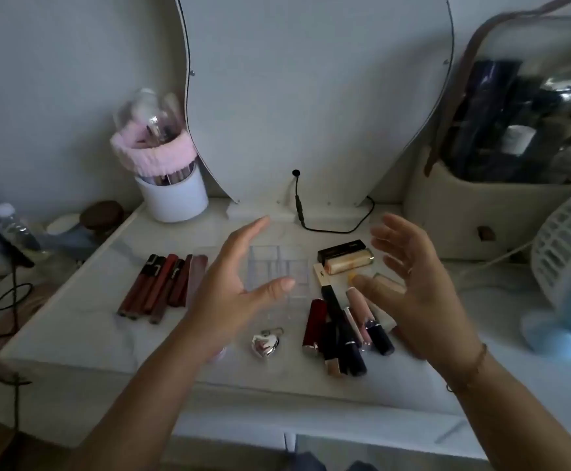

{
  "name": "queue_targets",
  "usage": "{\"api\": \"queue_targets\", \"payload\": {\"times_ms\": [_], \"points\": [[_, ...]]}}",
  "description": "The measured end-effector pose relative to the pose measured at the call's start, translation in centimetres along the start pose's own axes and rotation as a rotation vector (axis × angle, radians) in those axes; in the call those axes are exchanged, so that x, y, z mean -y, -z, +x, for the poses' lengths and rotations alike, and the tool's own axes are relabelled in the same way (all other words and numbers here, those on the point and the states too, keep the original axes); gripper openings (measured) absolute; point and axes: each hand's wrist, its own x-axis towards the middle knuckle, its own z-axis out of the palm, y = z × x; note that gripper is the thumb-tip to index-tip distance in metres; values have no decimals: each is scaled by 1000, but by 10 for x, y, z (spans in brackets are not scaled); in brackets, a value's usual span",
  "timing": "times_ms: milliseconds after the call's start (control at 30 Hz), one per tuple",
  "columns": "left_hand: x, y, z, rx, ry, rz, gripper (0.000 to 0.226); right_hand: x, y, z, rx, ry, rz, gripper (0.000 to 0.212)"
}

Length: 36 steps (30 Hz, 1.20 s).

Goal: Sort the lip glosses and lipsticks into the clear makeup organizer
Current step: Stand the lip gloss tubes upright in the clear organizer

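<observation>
Dark red lip gloss tubes (156, 287) lie in a row at the left. The left hand (229, 290), wide and empty, hovers over the clear plastic organizer (287, 266) in the middle. The right hand (420, 287), also wide and empty, hovers over the mixed black, red and pink lipsticks (341, 334).

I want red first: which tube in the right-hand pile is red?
The red lipstick, leftmost there, nearest the silver heart; its neighbours are black, navy or pink.
</observation>
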Motion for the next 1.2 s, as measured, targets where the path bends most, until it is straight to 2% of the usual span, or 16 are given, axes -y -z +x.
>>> {"api": "queue_targets", "payload": {"times_ms": [100, 200, 333, 467, 700, 900, 1067, 1200], "points": [[3, 11, -21, -33, 0, 21, 79, -2, -4, -23, -45, 31, -57, 75], [11, 19, -42, -45, 45, 28, 81, -7, -14, -49, -30, -50, -75, 75], [26, 25, -59, -88, 100, 64, 88, -15, -32, -70, -63, -23, -351, 80], [41, 25, -62, -122, 112, 124, 81, -24, -57, -72, -61, -26, -636, 85], [53, 18, -44, -126, 128, 160, 81, -36, -83, -51, -51, -74, -893, 83], [64, 12, -29, -174, 102, 114, 82, -44, -82, -35, -63, -113, -946, 73], [70, 7, -18, -122, 154, 94, 77, -48, -69, -24, -62, -124, -960, 70], [68, 0, -12, -105, 116, 109, 70, -55, -53, -15, -72, -146, -965, 70]]}}
